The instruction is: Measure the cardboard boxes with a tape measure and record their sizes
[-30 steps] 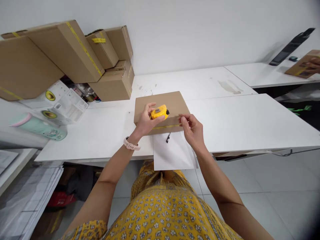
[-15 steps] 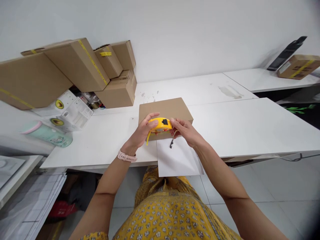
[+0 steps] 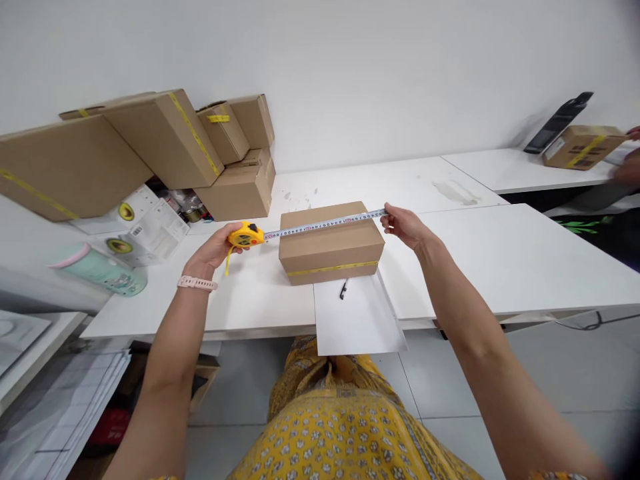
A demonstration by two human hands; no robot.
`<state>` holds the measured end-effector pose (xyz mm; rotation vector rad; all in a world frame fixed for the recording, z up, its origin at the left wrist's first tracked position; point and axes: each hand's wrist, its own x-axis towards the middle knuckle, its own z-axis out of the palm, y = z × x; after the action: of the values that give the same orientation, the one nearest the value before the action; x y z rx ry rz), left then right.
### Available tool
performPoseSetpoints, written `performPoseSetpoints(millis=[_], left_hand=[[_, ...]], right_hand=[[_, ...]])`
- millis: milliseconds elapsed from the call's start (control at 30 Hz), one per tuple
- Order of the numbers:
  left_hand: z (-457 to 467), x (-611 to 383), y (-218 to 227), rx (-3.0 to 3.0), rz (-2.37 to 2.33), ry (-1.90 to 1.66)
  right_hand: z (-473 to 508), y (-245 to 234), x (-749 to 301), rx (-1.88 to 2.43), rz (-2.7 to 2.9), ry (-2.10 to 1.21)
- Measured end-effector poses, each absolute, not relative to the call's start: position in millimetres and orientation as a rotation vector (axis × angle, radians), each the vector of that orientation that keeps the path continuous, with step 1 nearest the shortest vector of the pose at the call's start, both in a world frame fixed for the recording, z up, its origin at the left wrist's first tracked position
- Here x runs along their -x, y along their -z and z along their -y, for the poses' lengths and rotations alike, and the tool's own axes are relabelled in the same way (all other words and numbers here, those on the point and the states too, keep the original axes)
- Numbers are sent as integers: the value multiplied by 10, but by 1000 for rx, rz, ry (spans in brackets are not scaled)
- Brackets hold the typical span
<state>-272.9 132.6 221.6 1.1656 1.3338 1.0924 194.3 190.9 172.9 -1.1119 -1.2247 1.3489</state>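
My left hand (image 3: 216,248) grips the yellow case of a tape measure (image 3: 246,235), left of a cardboard box (image 3: 330,252). A yellow strap hangs from the case. The metal blade is pulled out and runs across above the box top, rising slightly to the right. Its far end is pinched by my right hand (image 3: 403,225), just past the box's right edge. Yellow tape lines the lower front of the box. A sheet of white paper (image 3: 357,327) lies in front of it, overhanging the table's near edge. On the paper rests a black pen (image 3: 343,289), partly hidden by the box.
Stacked cardboard boxes (image 3: 165,140) stand at the back left, beside white cartons with avocado pictures (image 3: 145,227) and a mint-green tumbler (image 3: 100,270). On the right-hand table (image 3: 500,163) are a taped box (image 3: 580,148) and a black object (image 3: 557,123). Another person's arm (image 3: 629,167) shows at the far right.
My hands have moved apart, left and right, drawing the blade out of the tape measure over the box. Another person's arm has come into view at the right edge.
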Motion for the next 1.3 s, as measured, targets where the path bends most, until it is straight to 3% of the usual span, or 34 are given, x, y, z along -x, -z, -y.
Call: performPoseSetpoints(millis=[233,1000,1300], left_hand=[[-1488,2907,-2076,-1131,-1419,-971],[-1619,2676,-1995,-1217,-1319,-883],[-1261,2552,-2399,-1395,-1199,-874]], right_hand=[[-1995,-1485,-1782,1290,1296,-1288],[-1929,-1759,-1582,1643,1572,-1068],[-2074,-2136,-1604,1650,1713,-770]])
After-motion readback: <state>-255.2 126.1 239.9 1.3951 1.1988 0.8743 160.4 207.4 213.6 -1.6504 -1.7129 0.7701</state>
